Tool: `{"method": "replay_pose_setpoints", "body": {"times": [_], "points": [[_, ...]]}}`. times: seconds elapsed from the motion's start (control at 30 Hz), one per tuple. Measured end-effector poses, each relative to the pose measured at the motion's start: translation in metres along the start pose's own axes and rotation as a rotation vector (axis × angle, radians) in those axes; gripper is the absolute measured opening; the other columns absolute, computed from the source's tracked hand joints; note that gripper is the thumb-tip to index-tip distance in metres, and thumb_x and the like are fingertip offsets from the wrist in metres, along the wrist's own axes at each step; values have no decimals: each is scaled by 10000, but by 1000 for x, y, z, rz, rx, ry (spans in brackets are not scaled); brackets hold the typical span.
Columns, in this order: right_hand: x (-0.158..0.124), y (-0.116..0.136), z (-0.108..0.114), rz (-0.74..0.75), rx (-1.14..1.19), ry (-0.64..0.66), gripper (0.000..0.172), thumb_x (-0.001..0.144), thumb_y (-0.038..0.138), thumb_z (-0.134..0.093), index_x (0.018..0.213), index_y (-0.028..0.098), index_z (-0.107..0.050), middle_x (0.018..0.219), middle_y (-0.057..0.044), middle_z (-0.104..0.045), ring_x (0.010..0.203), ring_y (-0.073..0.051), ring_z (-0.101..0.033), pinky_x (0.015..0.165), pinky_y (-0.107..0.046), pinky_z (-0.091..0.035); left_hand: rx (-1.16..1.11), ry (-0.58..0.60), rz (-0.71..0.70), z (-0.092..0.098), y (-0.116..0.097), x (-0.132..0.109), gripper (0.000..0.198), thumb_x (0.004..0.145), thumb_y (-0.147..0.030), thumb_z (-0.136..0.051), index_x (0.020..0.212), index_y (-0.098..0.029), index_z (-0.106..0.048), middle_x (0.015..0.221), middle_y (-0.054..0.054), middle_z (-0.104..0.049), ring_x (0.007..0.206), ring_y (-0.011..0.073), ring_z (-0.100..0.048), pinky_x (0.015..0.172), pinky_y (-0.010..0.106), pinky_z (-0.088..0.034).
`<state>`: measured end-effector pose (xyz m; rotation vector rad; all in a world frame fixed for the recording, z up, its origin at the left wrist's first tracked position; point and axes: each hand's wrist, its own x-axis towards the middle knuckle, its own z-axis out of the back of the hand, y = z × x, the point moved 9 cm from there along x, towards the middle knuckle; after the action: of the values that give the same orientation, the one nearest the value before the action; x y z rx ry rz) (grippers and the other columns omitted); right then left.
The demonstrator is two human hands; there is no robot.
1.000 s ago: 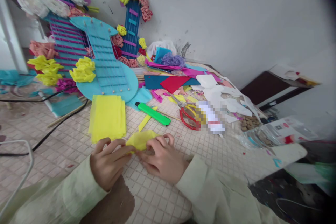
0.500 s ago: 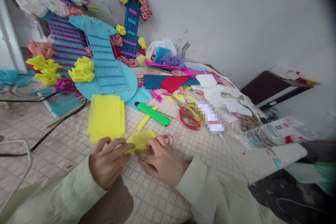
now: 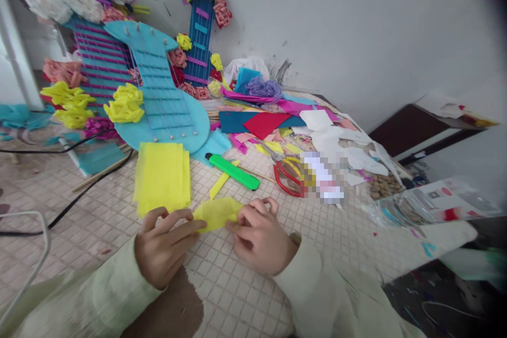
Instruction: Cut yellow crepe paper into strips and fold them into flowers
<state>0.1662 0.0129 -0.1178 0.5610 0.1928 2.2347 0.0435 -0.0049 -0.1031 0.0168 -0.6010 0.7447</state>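
Note:
A small folded piece of yellow crepe paper (image 3: 217, 212) lies between my hands, just above the checked tabletop. My left hand (image 3: 168, 243) pinches its left end, thumb side hidden behind the fingers. At its right end, my right hand (image 3: 259, 235) grips the paper's edge between thumb and fingertips. Beyond my left hand rests a stack of yellow paper sheets (image 3: 162, 177), cut to similar rectangles. A green utility knife (image 3: 233, 171) lies past the held piece, over a narrow yellow strip (image 3: 218, 186).
Red-handled scissors (image 3: 288, 179) lie right of the knife. Blue guitar-shaped cutouts (image 3: 162, 100) with paper flowers lean at the back left. Paper scraps (image 3: 332, 140) cover the back right, near a clear plastic bottle (image 3: 407, 206). A black cable (image 3: 79, 195) crosses the left side.
My right hand has moved right, away from my left hand, and more of the yellow paper shows between them. My left hand stays nearly in place.

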Motion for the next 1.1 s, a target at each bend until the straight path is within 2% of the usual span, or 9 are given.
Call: {"method": "replay_pose_setpoints", "body": {"times": [0.23, 0.43, 0.57, 0.63, 0.73, 0.83, 0.93, 1.03, 1.1], "points": [[0, -14, 11, 3, -3, -42, 124, 683, 149, -539, 687, 203, -651, 675, 7, -522, 779, -162, -415, 742, -392, -208, -6, -28, -42, 1, -1, 0, 261, 753, -66, -408, 799, -236, -602, 914, -48, -716, 860, 200, -590, 723, 385, -315], [-1, -16, 13, 69, -5, -44, 133, 670, 142, -533, 692, 194, -654, 653, 7, -537, 754, -160, -424, 741, -391, -204, -4, -59, -61, 3, -1, 0, 251, 761, -76, -423, 811, -241, -606, 901, -54, -718, 838, 198, -589, 698, 378, -303], [-1, -18, 17, 70, 47, -87, 127, 683, 150, -532, 660, 192, -649, 643, 5, -533, 730, -158, -435, 725, -381, -235, 63, -68, -94, 3, -5, -1, 251, 771, -87, -404, 779, -224, -614, 922, -6, -705, 858, 215, -570, 706, 388, -311], [1, -21, 22, 41, 117, -114, 142, 726, 174, -522, 698, 196, -660, 687, -7, -552, 735, -159, -451, 737, -379, -269, 107, -80, -90, 3, -5, -1, 272, 767, -98, -385, 739, -220, -626, 922, 33, -689, 847, 228, -561, 697, 396, -316], [12, -24, 26, -11, 231, -116, 182, 787, 201, -496, 875, 196, -656, 817, -34, -588, 801, -170, -484, 765, -357, -336, 130, -105, -57, 5, -3, -1, 308, 754, -112, -368, 679, -238, -638, 864, 53, -662, 775, 222, -556, 682, 403, -309], [34, -11, 19, 35, 269, -14, 250, 831, 221, -474, 1050, 187, -591, 985, -43, -599, 918, -168, -495, 837, -331, -353, 113, -110, -43, 5, 0, 0, 323, 750, -121, -366, 662, -259, -644, 799, 45, -635, 716, 203, -553, 665, 395, -299], [59, 7, -1, 100, 173, 135, 294, 839, 277, -491, 1111, 183, -554, 1093, -47, -583, 1013, -187, -474, 860, -333, -335, 111, -101, -42, 3, 1, 1, 316, 755, -146, -382, 651, -276, -651, 772, 41, -622, 709, 207, -550, 660, 395, -294], [80, 16, -25, 106, 55, 290, 291, 803, 353, -543, 1045, 198, -596, 1009, -50, -624, 973, -221, -496, 817, -374, -324, 91, -82, -24, 3, 4, 3, 310, 759, -159, -403, 633, -287, -656, 753, 30, -613, 710, 207, -541, 666, 396, -292], [89, 18, -37, 87, 26, 374, 224, 760, 354, -594, 915, 200, -644, 916, -44, -648, 939, -238, -509, 789, -391, -313, 71, -74, -16, 5, 7, 4, 309, 752, -146, -409, 627, -283, -656, 719, 23, -595, 688, 194, -526, 658, 386, -297]]}}
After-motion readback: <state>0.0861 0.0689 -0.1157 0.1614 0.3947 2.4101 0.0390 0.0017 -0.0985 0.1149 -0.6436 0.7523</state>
